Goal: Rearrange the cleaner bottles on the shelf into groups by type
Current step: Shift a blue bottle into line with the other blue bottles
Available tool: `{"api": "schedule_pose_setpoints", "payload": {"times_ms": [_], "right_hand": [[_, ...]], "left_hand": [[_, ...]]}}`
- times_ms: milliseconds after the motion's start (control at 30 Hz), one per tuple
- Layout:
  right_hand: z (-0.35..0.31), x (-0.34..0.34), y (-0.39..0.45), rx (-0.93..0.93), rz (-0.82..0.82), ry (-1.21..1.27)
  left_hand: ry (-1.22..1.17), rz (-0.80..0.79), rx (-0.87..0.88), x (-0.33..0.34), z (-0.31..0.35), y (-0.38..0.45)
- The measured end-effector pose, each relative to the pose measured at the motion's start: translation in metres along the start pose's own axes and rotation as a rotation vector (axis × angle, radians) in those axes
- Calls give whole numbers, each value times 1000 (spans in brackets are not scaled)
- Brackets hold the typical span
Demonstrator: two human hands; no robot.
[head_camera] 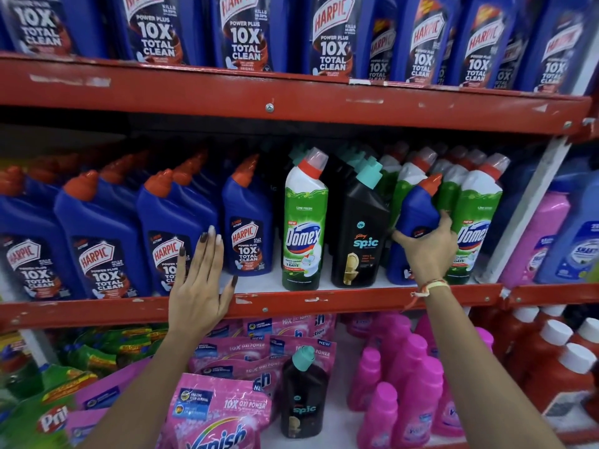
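On the middle shelf, a row of blue Harpic bottles (100, 241) with orange caps fills the left side, ending at one (248, 228) near the centre. Right of it stand a green Domex bottle (304, 222), a black Spic bottle (358, 228) and more green Domex bottles (475, 218). My right hand (428, 251) grips a small blue Harpic bottle (418, 209), tilted and lifted among the Domex bottles. My left hand (201, 273) is flat and open against the front of a Harpic bottle (168, 247), fingers up.
The red shelf edge (291, 303) runs in front of the bottles. Large Harpic bottles (246, 34) line the top shelf. Below lie pink Vanish pouches (220, 413), another black Spic bottle (303, 393), pink bottles (402, 384) and red bottles (557, 361). Pink and blue bottles (567, 234) fill the neighbouring bay.
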State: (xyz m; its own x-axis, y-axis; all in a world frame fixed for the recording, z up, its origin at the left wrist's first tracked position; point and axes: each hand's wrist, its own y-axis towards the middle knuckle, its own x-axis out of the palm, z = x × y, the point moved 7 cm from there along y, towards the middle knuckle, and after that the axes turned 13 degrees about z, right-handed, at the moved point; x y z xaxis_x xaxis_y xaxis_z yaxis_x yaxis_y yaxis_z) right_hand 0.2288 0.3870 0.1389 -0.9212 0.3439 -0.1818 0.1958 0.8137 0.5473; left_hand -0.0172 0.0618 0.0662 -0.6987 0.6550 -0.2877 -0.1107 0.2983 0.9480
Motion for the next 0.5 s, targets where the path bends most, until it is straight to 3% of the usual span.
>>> {"api": "schedule_pose_setpoints", "payload": {"times_ms": [300, 500], "right_hand": [[-39, -54, -12, -129, 211, 48], [-105, -69, -49, -238, 150, 148]], "left_hand": [[-8, 5, 0, -3, -3, -4], [-15, 32, -22, -5, -8, 3]]}}
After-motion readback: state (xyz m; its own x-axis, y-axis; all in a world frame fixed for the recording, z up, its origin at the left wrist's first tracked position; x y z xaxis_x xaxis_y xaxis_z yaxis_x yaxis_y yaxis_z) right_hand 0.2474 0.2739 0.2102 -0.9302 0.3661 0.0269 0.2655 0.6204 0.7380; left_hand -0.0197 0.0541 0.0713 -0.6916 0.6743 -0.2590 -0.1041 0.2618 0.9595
